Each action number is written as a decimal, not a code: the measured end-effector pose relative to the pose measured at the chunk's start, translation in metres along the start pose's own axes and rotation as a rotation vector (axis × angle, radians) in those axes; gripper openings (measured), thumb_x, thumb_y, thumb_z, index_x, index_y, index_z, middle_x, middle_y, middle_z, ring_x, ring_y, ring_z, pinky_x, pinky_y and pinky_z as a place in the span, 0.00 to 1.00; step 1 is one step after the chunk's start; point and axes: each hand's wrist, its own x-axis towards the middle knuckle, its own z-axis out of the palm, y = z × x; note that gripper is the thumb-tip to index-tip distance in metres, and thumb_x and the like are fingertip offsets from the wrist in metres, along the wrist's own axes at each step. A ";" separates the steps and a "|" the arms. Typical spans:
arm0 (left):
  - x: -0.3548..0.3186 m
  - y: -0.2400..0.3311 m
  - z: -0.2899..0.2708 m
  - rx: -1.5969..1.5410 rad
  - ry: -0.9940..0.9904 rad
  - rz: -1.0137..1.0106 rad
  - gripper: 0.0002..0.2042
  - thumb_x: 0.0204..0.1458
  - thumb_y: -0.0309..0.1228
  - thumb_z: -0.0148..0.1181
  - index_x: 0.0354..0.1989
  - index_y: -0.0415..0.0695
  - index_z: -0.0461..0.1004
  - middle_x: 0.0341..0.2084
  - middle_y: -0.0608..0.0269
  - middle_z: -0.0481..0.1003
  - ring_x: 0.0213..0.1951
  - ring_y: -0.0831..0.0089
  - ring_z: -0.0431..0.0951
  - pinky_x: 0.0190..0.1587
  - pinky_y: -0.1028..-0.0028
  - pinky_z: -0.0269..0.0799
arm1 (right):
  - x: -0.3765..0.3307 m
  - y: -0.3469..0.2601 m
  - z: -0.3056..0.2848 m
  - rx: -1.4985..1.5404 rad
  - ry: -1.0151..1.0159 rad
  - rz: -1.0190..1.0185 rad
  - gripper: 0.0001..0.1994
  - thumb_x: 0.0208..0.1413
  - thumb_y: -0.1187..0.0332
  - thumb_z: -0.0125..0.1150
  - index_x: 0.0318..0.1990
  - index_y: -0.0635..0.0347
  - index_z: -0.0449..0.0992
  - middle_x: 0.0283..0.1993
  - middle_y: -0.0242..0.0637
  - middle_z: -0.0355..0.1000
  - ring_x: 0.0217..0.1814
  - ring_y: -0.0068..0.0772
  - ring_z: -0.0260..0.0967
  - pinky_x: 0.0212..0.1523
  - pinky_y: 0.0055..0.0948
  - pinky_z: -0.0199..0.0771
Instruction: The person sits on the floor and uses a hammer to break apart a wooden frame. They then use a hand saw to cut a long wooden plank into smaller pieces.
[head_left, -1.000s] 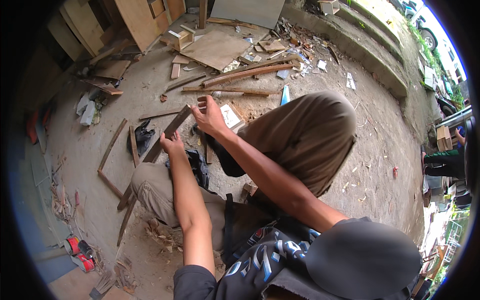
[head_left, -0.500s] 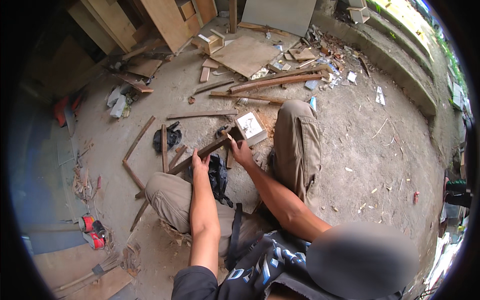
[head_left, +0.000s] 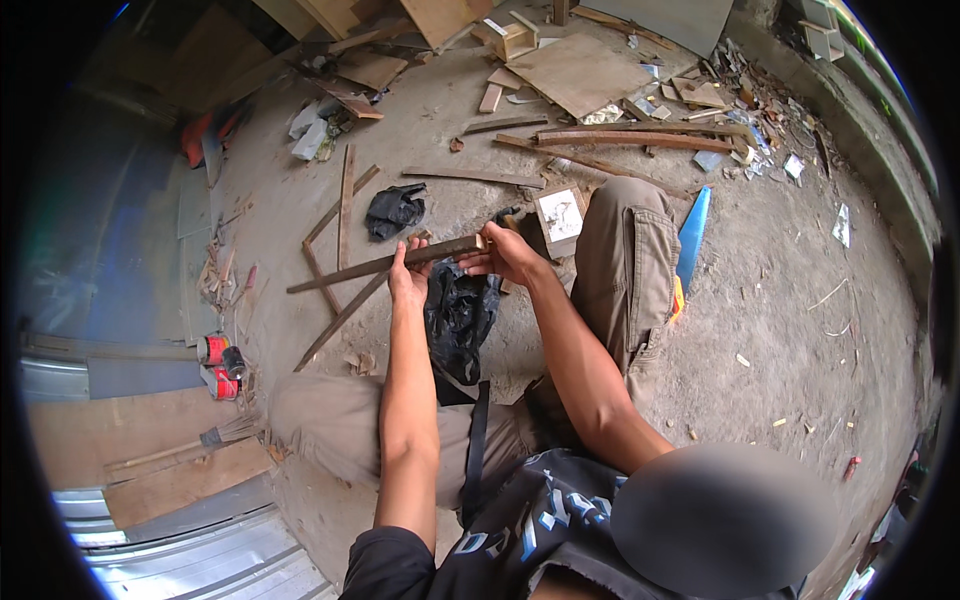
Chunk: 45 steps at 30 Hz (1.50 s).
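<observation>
My left hand (head_left: 408, 283) and right hand (head_left: 508, 255) are both closed around a long, dark, weathered wooden strip (head_left: 385, 264), held level above my lap near its right end. It looks stiff and light, rough-edged, best gripped nearer the middle. Below the hands hangs a black bag (head_left: 458, 320); beyond lie wood scraps (head_left: 600, 140) on the concrete floor (head_left: 800, 300).

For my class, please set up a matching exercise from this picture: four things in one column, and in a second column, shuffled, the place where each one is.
Things:
1. wooden strip
2. black cloth
3. red and black cans
4. blue shard

Places:
A. on the ground beside the person's raised knee, on the right
B. held by the left hand and the right hand
C. on the ground beyond the hands, among wooden slats
D. far left, by the metal sheets

Pairs: 1-B, 2-C, 3-D, 4-A
</observation>
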 end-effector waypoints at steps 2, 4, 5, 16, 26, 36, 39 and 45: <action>-0.004 0.020 0.001 0.087 -0.028 -0.015 0.22 0.61 0.41 0.54 0.55 0.37 0.64 0.50 0.55 0.75 0.50 0.63 0.78 0.49 0.63 0.77 | -0.005 -0.006 0.012 -0.146 -0.063 0.068 0.23 0.66 0.57 0.43 0.56 0.70 0.66 0.44 0.49 0.75 0.39 0.38 0.78 0.36 0.33 0.83; -0.010 0.037 0.003 0.220 -0.140 -0.033 0.26 0.59 0.42 0.57 0.57 0.36 0.63 0.55 0.54 0.72 0.52 0.63 0.76 0.48 0.64 0.78 | -0.011 -0.012 0.026 -0.292 -0.128 0.138 0.24 0.64 0.55 0.49 0.57 0.68 0.66 0.44 0.46 0.76 0.38 0.35 0.78 0.34 0.31 0.83; -0.013 0.048 0.004 0.283 -0.185 -0.035 0.26 0.59 0.43 0.57 0.57 0.35 0.63 0.55 0.54 0.71 0.52 0.62 0.76 0.46 0.63 0.79 | -0.015 -0.014 0.039 -0.363 -0.172 0.174 0.25 0.63 0.54 0.52 0.57 0.68 0.67 0.44 0.46 0.76 0.38 0.34 0.78 0.33 0.30 0.83; 0.002 0.048 0.058 1.317 -0.361 0.060 0.36 0.54 0.53 0.59 0.63 0.40 0.59 0.50 0.53 0.74 0.53 0.62 0.74 0.42 0.57 0.77 | 0.009 0.041 0.005 -1.102 0.510 -0.152 0.20 0.47 0.60 0.63 0.22 0.74 0.74 0.18 0.49 0.72 0.22 0.40 0.76 0.24 0.37 0.74; 0.021 -0.005 0.057 1.219 -0.165 0.388 0.15 0.50 0.42 0.64 0.35 0.41 0.78 0.32 0.53 0.80 0.37 0.58 0.81 0.42 0.64 0.74 | 0.012 0.052 -0.072 -0.908 0.683 -0.054 0.12 0.51 0.67 0.60 0.23 0.67 0.71 0.16 0.35 0.64 0.13 0.29 0.61 0.13 0.33 0.62; 0.018 -0.023 0.028 1.226 0.069 0.226 0.14 0.52 0.40 0.63 0.38 0.41 0.78 0.36 0.53 0.80 0.42 0.60 0.80 0.45 0.65 0.74 | 0.075 0.023 -0.065 -0.928 0.533 -0.067 0.15 0.53 0.60 0.64 0.29 0.66 0.75 0.17 0.32 0.66 0.14 0.26 0.63 0.15 0.31 0.61; 0.015 -0.015 0.012 1.181 0.131 0.218 0.13 0.53 0.39 0.62 0.39 0.42 0.79 0.36 0.54 0.80 0.41 0.61 0.80 0.45 0.65 0.74 | 0.113 0.023 -0.058 -0.865 0.485 -0.064 0.17 0.57 0.58 0.63 0.33 0.68 0.75 0.24 0.34 0.70 0.19 0.26 0.67 0.19 0.28 0.67; 0.019 -0.026 0.007 1.183 0.094 0.272 0.13 0.53 0.39 0.62 0.38 0.41 0.77 0.33 0.55 0.80 0.38 0.57 0.80 0.42 0.62 0.75 | 0.141 0.064 -0.159 -1.281 0.374 -0.183 0.20 0.56 0.60 0.61 0.46 0.71 0.75 0.35 0.44 0.76 0.35 0.33 0.77 0.33 0.30 0.76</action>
